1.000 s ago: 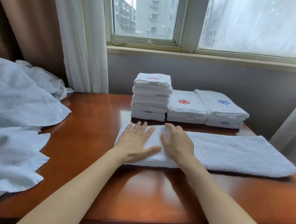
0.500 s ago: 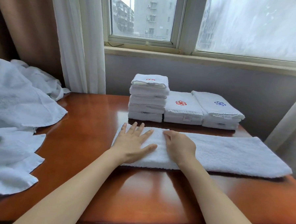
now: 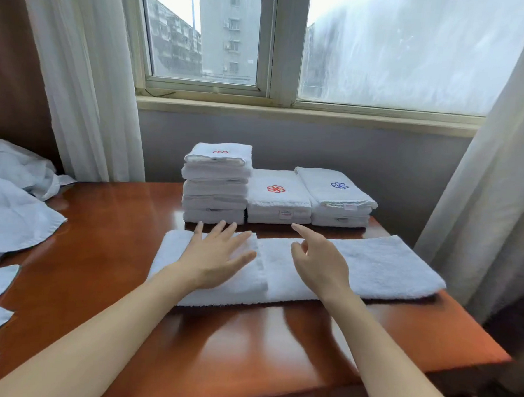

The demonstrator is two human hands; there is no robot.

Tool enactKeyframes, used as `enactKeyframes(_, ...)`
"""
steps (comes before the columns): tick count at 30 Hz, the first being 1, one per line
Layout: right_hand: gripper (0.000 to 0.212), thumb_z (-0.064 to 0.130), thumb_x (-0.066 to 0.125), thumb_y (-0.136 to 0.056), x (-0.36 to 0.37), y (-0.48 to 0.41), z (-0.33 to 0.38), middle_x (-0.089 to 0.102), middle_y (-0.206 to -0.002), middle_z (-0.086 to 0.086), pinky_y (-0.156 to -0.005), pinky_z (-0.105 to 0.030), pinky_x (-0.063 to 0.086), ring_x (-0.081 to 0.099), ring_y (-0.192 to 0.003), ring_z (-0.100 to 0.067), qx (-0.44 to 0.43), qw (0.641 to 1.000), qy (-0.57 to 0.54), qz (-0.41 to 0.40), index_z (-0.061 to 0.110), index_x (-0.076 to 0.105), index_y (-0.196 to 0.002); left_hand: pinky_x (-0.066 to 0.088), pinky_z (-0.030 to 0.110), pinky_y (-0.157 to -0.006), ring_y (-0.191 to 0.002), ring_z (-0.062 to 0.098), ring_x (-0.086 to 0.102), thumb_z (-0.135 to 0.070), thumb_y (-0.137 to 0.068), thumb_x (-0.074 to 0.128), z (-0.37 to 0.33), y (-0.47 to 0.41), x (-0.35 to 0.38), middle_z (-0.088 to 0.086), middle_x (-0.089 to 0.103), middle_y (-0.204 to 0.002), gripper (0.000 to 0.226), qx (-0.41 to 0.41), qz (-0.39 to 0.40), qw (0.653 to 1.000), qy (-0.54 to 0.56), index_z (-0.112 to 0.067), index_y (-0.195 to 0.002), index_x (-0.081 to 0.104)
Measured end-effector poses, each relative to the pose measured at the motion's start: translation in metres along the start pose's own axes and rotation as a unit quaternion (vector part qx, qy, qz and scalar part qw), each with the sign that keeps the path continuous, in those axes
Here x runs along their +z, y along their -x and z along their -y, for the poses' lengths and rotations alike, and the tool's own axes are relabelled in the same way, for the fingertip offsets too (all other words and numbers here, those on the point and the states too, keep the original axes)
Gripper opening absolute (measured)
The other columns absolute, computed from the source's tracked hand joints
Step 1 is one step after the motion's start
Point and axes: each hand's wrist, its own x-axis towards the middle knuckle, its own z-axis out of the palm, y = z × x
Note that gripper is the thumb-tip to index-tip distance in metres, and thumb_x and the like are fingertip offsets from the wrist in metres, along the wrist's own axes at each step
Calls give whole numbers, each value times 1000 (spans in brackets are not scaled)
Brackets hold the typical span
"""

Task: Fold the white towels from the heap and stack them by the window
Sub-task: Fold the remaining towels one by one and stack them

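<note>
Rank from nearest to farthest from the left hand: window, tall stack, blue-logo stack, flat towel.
1. Flat towel, under the left hand.
2. Tall stack, just beyond it.
3. Blue-logo stack, back right.
4. Window, behind the stacks.

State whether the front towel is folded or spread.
Partly folded: towel lies as a long strip, left end doubled over beneath the left hand.
</note>
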Motion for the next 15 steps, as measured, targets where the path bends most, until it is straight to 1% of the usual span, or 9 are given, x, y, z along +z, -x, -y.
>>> enactKeyframes(1, 47, 25, 46, -94, -9, 0, -11, 64, -103, 7, -72, -32, 43, 58, -97, -15, 8, 1000, -5, -22, 35, 52, -139, -13, 52, -119, -152, 14, -8, -69, -95, 12, -17, -5, 1, -3, 2, -166, 67, 16, -9, 1000, 9, -40, -156, 11)
enactKeyframes(3, 44, 23, 49, -93, -25, 3, -35, 62, -102, 7, -77, -33, 43, 55, -102, -16, 22, 998, 2, -54, 31, 57, -136, -12, 52, -120, -151, 13, -9, -66, -97, 14, -52, -18, 6, -3, 1, -166, 66, 48, -20, 999, 17, -37, -157, 12)
enactKeyframes(5, 43, 20, 51, -92, -38, 7, -57, 64, -105, 5, -87, -36, 45, 53, -108, -18, 31, 996, 23, -84, 28, 60, -134, -11, 51, -120, -152, 13, -8, -63, -99, 17, -87, -32, 14, -3, 2, -166, 65, 78, -24, 997, 11, -35, -157, 13)
enactKeyframes(7, 43, 20, 54, -90, -51, 11, -80, 65, -114, 3, -96, -38, 39, 51, -115, -21, 47, 990, 58, -117, 27, 62, -132, -10, 50, -121, -152, 14, -7, -61, -100, 19, -120, -46, 21, -2, 3, -166, 64, 106, -24, 994, 0, -33, -157, 13)
enactKeyframes(9, 42, 22, 56, -90, -64, 14, -102, 62, -126, 3, -102, -38, 31, 47, -122, -22, 80, 982, 95, -142, 29, 61, -131, -8, 49, -121, -152, 15, -4, -60, -101, 21, -148, -58, 28, -1, 5, -166, 63, 131, -21, 991, -10, -31, -157, 14)
enactKeyframes(12, 44, 28, 53, -92, -83, 19, -132, 56, -131, 1, -107, -37, 25, 41, -128, -22, 127, 971, 128, -154, 30, 56, -136, -4, 48, -122, -152, 16, 0, -57, -102, 22, -184, -73, 38, -1, 10, -165, 62, 169, -26, 985, -18, -29, -156, 17)
enactKeyframes(15, 48, 36, 51, -95, -93, 24, -153, 49, -138, -1, -108, -40, 26, 37, -131, -24, 169, 967, 143, -128, 30, 46, -142, 0, 45, -123, -152, 18, 4, -55, -102, 25, -210, -85, 46, 0, 14, -165, 60, 196, -33, 980, -11, -27, -155, 22)
